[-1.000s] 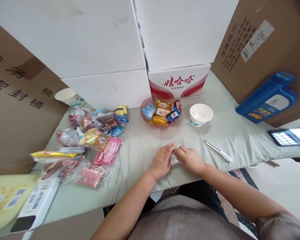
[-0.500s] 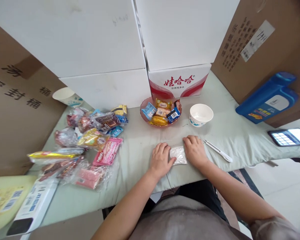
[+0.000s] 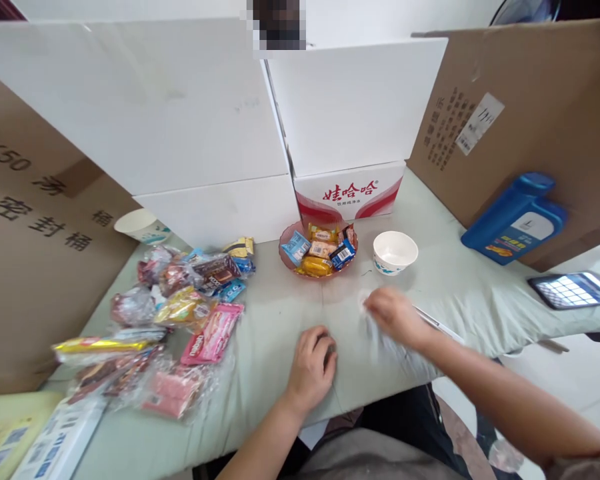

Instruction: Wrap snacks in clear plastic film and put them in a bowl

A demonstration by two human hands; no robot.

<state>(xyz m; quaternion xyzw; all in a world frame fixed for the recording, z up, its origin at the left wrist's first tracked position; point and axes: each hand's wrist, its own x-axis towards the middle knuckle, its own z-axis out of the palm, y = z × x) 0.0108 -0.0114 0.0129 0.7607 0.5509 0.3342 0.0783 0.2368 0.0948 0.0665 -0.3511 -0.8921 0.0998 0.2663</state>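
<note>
My left hand [image 3: 311, 365] rests on the pale green cloth [image 3: 280, 313] near the table's front edge, fingers loosely curled, holding nothing I can see. My right hand [image 3: 394, 315] is blurred by motion above the cloth, fingers pinched on a small clear plastic packet [image 3: 364, 303] that sticks out at its left. It is just below the white paper bowl [image 3: 395, 251] and right of the pink glass dish [image 3: 286, 241] filled with several small wrapped snacks. A white pen [image 3: 440, 325] lies partly hidden behind my right wrist.
A heap of snack packs [image 3: 185, 307] covers the left side. White boxes [image 3: 190, 133] and brown cartons [image 3: 520, 113] wall the back. A paper cup [image 3: 141, 225], a blue bottle [image 3: 515, 219] and a lit phone [image 3: 570, 289] lie around.
The packet lay flat between both hands; now my right hand has lifted it and moved up toward the bowl. My left hand has slid back toward me. The camera has tilted up.
</note>
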